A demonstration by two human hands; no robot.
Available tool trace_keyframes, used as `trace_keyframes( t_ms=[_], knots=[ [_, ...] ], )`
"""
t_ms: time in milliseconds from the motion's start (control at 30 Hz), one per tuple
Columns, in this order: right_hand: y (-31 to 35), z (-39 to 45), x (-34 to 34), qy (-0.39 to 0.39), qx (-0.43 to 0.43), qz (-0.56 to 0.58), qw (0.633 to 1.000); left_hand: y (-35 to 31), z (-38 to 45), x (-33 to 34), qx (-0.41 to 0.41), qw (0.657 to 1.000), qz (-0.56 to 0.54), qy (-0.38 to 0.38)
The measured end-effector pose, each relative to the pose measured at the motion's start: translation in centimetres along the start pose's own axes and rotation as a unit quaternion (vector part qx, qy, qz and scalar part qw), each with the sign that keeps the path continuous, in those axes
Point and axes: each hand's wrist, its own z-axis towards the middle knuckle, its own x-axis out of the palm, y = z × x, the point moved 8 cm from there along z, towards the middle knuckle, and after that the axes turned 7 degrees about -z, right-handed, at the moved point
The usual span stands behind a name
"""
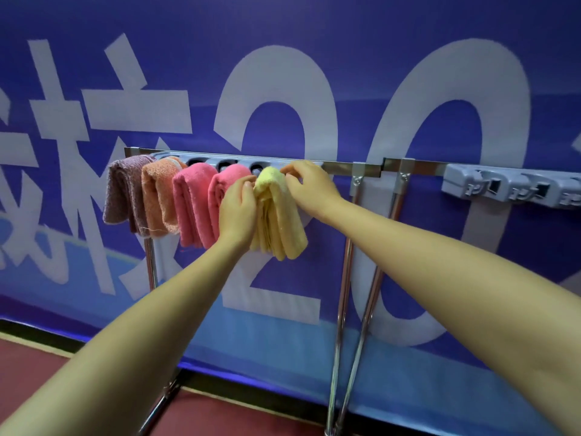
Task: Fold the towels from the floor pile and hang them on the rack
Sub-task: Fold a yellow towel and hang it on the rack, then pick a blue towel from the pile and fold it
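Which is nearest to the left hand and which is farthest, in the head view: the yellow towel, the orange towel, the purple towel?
From the left hand:
1. Yellow towel, touching it on its right.
2. Orange towel, further left on the rack.
3. Purple towel, at the rack's left end.

I see a bright, even light with a blue-purple tint all over. It shines on the silver metal rack bar [342, 166] and its thin legs, which show small white glints. The folded yellow fluffy towel [278, 215] throws only a soft, faint shadow on the big blue printed banner [345, 58] behind it. The picture bends at its edges, so the bar looks curved. My two arms look stretched and a little soft near the bottom corners.
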Motion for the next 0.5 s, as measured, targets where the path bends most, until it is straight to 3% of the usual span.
trace_keyframes(
  t_ms=[67, 167, 333, 500],
  knots=[
    [0.0, -2.6, -0.8, -0.013, 0.026, 0.023, 0.999, -1.3, -1.2, -0.8, 0.013, 1.0, 0.005, -0.023],
    [-0.9, -7.3, -0.9, -0.014, 0.091, 0.123, 0.988, -2.0, -3.7, -0.6, -0.03, 1.0, -0.002, -0.003],
    [-4.2, -17.7, 1.4, -0.016, 0.212, 0.241, 0.947, 0.0, -11.9, 1.5, -0.119, 0.989, -0.018, 0.09],
    [-10.5, -30.8, 6.4, 0.006, 0.332, 0.257, 0.908, 7.4, -22.6, 3.5, -0.22, 0.955, 0.028, 0.199]
  ],
)
